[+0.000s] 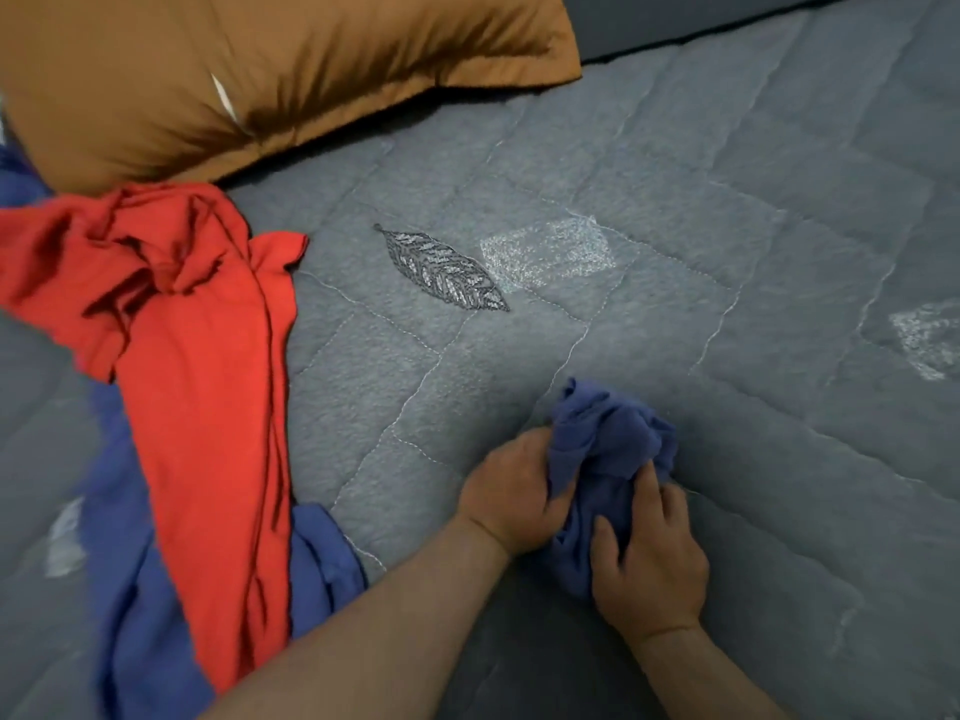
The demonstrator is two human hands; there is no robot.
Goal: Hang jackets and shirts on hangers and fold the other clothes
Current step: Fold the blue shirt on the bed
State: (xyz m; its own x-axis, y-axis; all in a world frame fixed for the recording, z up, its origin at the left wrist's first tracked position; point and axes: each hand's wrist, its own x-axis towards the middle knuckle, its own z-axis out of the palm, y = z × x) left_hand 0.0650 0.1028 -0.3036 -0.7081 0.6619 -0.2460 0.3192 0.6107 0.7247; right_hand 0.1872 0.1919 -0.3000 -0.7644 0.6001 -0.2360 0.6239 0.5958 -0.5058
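Both hands clutch a bunched blue garment (605, 449) at lower centre of the frame: left hand (511, 493) fingers curled around its left side, right hand (647, 569) fingers pressed into its lower folds. Grey quilt (727, 210) lies beneath. Red garment (202, 356) sprawls left, brown pillow (249, 70) upper left.

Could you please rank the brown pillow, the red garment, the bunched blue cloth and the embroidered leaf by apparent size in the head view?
1. brown pillow
2. red garment, cropped
3. bunched blue cloth
4. embroidered leaf
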